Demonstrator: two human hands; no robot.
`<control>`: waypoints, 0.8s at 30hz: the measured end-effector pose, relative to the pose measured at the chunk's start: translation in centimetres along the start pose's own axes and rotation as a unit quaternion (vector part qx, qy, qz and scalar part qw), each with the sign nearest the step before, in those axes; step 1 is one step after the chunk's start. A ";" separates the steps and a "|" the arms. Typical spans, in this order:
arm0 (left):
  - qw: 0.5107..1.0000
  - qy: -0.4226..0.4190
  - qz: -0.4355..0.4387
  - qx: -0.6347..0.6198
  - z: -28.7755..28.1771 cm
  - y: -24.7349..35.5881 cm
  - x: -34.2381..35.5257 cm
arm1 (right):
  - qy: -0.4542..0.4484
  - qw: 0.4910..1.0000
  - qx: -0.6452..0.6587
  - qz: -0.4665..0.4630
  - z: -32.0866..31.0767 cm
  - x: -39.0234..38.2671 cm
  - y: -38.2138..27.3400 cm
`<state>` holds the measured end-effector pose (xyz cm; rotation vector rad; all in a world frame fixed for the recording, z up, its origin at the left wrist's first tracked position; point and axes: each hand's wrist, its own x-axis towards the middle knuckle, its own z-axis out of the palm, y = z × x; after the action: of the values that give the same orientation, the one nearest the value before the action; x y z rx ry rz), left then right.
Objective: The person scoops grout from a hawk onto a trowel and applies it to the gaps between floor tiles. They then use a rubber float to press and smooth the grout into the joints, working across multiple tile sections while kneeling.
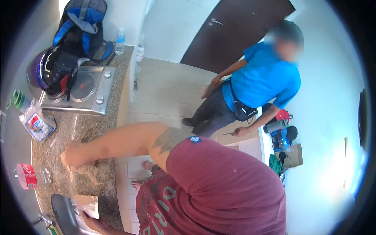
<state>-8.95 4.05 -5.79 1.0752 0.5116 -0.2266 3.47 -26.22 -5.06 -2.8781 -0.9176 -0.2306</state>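
Tan cloth (84,169) (prob. a rag, wrinkled, partly hidden) lies on the speckled stone surface (94,123), btw. its wall edge & front edge, just short of the sink's (59,197) nearest corner. Wearer's R hand (76,154) is bunched down on it, fingers curled, cloth pinned against the stone; looks clamped on it, tho the fingertips are mostly out of sight. L hand (94,224) is by the sink's front rim, thumb against a pale sheet (91,203); can't tell if the fingers are clamped under it or only touching.

Handling, my guess: cloth's v. light, soft & limp, nothing to break. Might be damp, can't confirm; if so it'd slide easily on smooth stone. Best hold = whole wad bunched under the palm, no loose corner trailing; for a lift, gather it by the middle. Sheet looks thin & bendy, so take it by an edge, thumb on top.

Nearby: plastic packet (38,127) & red-labelled bottle (27,176) sit along the wall edge, either side of the R hand. Further along, helmet (51,72) on the hob (102,94); backpack (88,33) & water bottle (120,41) at the far-end corner. Co-worker in blue (262,82) stands well apart from the front edge, w/ a small thin item in one hand.
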 end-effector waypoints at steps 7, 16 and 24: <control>0.992 -0.014 0.078 0.094 -0.8 0.9 4.0 | -0.083 0.996 -0.007 0.016 1.2 0.3 -2.6; 0.997 -0.013 0.023 0.071 0.4 1.7 3.3 | -0.065 0.991 0.040 0.114 -1.6 -0.6 -6.9; 1.000 0.015 -0.014 0.024 3.1 1.2 1.1 | 0.055 0.853 0.474 0.210 -6.6 -3.0 -1.1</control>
<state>-6.58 1.97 -4.28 1.1193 0.5513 -0.2485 -0.31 -27.98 0.94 -2.0102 -0.2201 0.0899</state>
